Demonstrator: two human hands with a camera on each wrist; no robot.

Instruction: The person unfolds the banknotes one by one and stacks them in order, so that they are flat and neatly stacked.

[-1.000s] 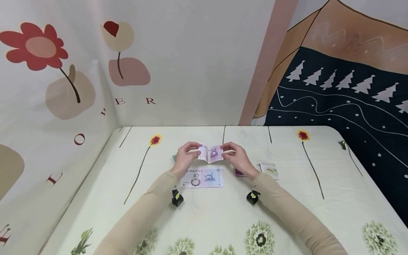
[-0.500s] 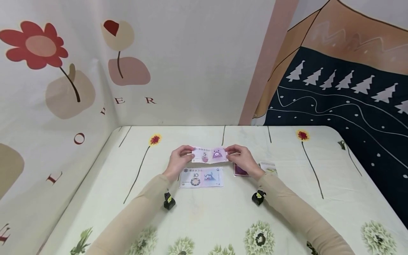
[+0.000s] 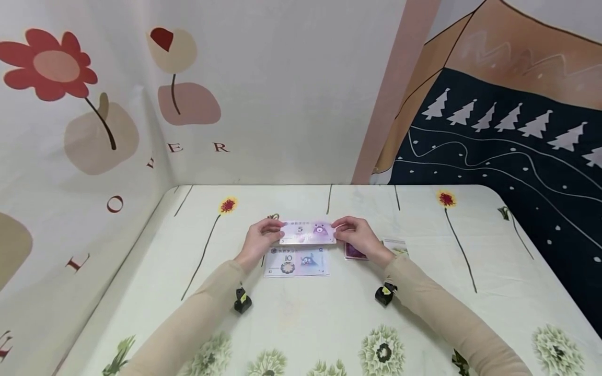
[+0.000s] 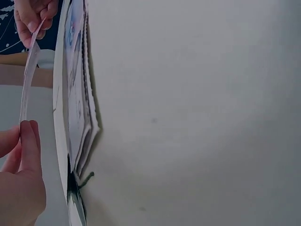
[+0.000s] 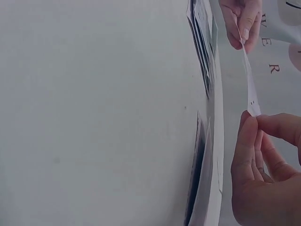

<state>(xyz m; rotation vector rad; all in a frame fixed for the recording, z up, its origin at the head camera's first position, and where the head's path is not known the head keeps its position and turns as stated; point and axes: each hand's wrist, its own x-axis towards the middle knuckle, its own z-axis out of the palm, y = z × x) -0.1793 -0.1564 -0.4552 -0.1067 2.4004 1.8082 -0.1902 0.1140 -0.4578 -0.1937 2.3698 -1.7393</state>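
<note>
A purple play banknote [image 3: 308, 233] printed with a 5 and a monster is stretched flat above the table. My left hand [image 3: 257, 239] pinches its left end between thumb and fingers. At the other end, my right hand [image 3: 361, 238] pinches the note the same way. In the left wrist view the note [image 4: 29, 80] shows nearly edge-on, raised off the tabletop. Just nearer to me lies a pile of play banknotes [image 3: 297, 262], its top one marked 10.
A dark red note or card [image 3: 354, 252] lies partly under my right hand. Beyond the right wrist is a pale picture card [image 3: 396, 245], partly covered. A flowered cloth [image 3: 310, 313] covers the table, and a printed curtain [image 3: 291, 94] stands behind it.
The 5 note was folded in a V between my hands. The hands have drawn apart, the note is now flat, and it sits slightly lower and nearer the 10 pile.
</note>
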